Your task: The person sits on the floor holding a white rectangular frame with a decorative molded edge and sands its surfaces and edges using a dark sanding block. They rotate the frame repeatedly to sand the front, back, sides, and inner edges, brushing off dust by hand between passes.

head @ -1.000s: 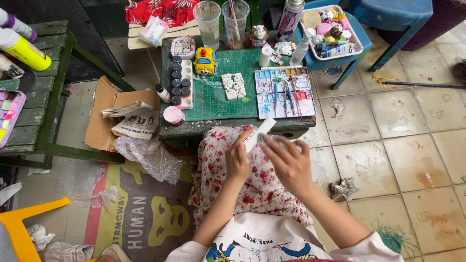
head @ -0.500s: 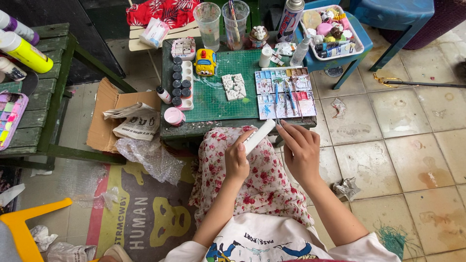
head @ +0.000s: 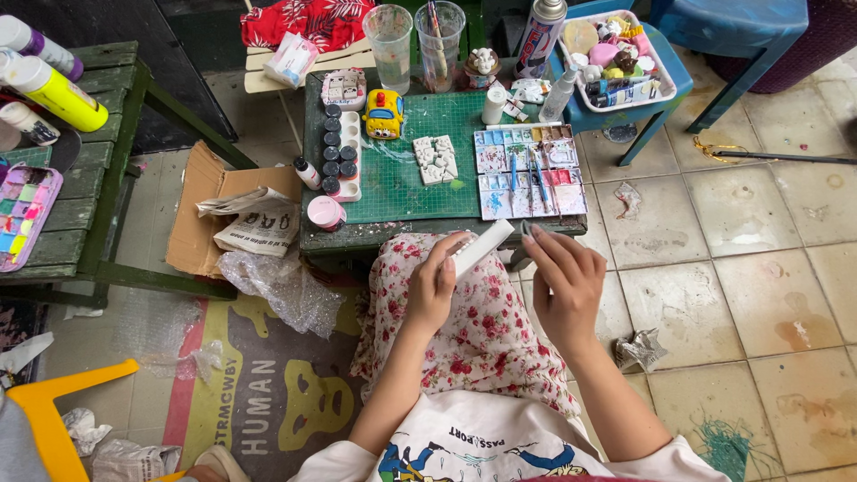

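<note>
My left hand (head: 435,286) is closed around the lower end of a slim white rectangular block (head: 483,245), held slanted over my lap in front of the small green table (head: 393,234). My right hand (head: 564,284) hovers just right of the block with fingers spread and slightly curled; a small dark bit shows at its fingertips near the block's upper end, too small to identify. Both hands are above my floral skirt (head: 473,330).
On the table lie a green cutting mat (head: 402,174), a paint palette with brushes (head: 530,170), small white tiles (head: 435,159), a yellow toy car (head: 383,113), a row of black paint pots (head: 332,147) and two plastic cups (head: 391,36). A blue stool carries a tray of supplies (head: 616,49). A cardboard box (head: 201,210) sits left.
My right hand has drawn away from the white block, moving right and opening its fingers. The left hand keeps the block in nearly the same place.
</note>
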Motion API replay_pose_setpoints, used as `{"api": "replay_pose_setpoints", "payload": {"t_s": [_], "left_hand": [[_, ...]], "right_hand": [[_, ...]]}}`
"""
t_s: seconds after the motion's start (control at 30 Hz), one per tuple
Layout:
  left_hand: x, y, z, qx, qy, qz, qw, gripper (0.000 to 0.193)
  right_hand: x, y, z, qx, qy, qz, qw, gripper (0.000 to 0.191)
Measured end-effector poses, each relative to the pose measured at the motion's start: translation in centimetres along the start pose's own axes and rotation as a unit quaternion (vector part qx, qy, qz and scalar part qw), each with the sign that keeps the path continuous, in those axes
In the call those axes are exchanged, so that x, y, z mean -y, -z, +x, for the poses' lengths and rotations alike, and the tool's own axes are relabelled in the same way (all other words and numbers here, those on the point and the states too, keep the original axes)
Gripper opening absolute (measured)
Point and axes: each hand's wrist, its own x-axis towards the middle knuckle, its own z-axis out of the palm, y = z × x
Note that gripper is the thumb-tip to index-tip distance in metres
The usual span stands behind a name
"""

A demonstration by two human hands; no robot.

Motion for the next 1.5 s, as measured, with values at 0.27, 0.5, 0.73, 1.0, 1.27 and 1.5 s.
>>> {"api": "replay_pose_setpoints", "payload": {"t_s": [0.27, 0.5, 0.73, 1.0, 1.27, 1.5], "left_hand": [[-1.0, 3.1, 1.3, -0.050, 0.054, -0.011, 0.997, 0.039], [2.8, 4.6, 2.8, 0.015, 0.013, -0.087, 0.996, 0.044], [0.9, 4.0, 4.0, -0.035, 0.008, 0.070, 0.997, 0.040], [0.1, -1.2, 0.8, 0.002, -0.194, 0.411, 0.891, 0.061], [3.3, 5.7, 2.8, -0.052, -0.212, 0.333, 0.917, 0.058], [1.0, 1.5, 1.3, -0.167, -0.221, 0.191, 0.942, 0.055]], "right_hand": [[4.2, -1.9, -3.6, 0.194, -0.037, 0.060, 0.979, 0.055], [2.4, -3.3, -1.9, 0.083, -0.167, 0.316, 0.930, 0.084], [-0.6, -8.3, 2.2, 0.160, -0.277, 0.492, 0.810, 0.055], [2.7, -8.5, 1.0, 0.098, -0.293, 0.437, 0.845, 0.041], [3.9, -7.7, 0.2, 0.007, -0.309, 0.537, 0.785, 0.041], [3.4, -7.2, -0.6, -0.024, -0.283, 0.405, 0.869, 0.036]]}}
